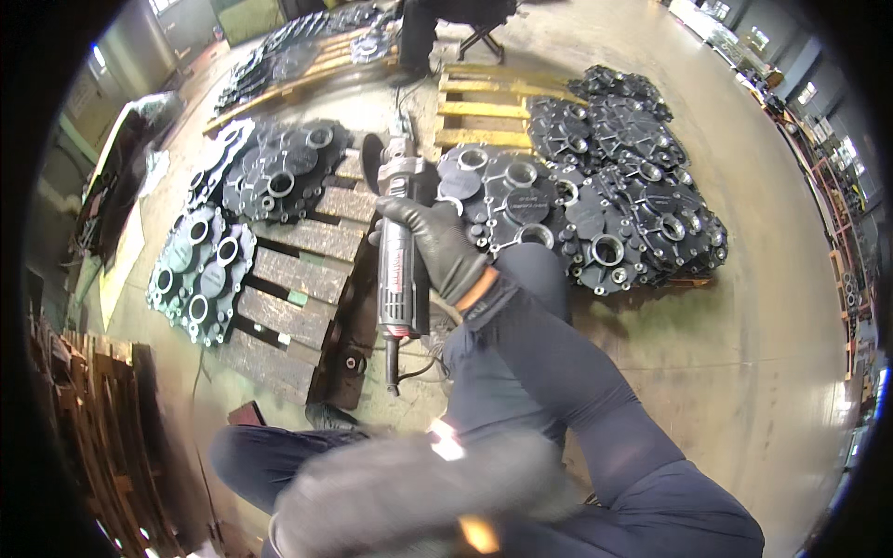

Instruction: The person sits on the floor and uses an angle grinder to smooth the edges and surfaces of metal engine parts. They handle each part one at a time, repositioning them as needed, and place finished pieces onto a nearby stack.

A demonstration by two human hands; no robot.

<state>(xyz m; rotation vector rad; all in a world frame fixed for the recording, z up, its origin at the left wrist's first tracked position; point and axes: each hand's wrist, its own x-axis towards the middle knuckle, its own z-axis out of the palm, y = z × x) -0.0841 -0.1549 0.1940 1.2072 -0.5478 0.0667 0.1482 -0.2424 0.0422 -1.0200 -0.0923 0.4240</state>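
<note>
The right hand (439, 244) is wrapped around the grinder (395, 284), which is straight ahead, its long body pointing away with the disc (372, 163) at the far end, but I can't tell what the left hand (maybe that low grey blur (419, 488)) holds.

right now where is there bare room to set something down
The left pallet has bare slats right of its nearest casting; the yellow pallet too, beside the black castings. Open floor lies right of those castings, which are crowded together.
</note>
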